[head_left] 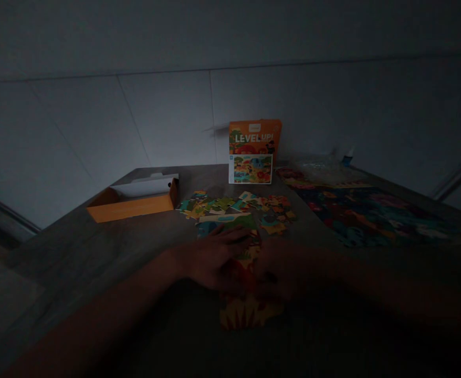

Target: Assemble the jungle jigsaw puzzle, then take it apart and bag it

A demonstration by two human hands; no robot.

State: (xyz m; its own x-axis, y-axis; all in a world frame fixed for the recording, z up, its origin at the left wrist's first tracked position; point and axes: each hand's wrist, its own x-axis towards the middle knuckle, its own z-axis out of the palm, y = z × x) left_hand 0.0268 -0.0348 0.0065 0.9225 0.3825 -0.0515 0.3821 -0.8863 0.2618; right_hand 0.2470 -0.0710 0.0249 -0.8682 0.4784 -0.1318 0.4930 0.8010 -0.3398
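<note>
In the dim head view, a partly joined jigsaw puzzle [241, 314] lies on the table in front of me, with yellow, red and green parts showing. My left hand [215, 254] rests over its left side, fingers stretched out and lying flat. On the puzzle's right side is my right hand [281, 268], dark and blurred; its fingers cannot be made out. Just beyond the puzzle lie several loose jigsaw pieces [218, 203], with more orange pieces [280, 205] to the right. The hands hide much of the puzzle's middle.
An open orange box tray [134, 210] sits at the left. At the back stands an orange "LEVEL UP!" box [254, 136], with a white-edged picture card [252, 169] before it. A second, dark-coloured puzzle [364, 210] covers the right side, near clear plastic wrapping [317, 167].
</note>
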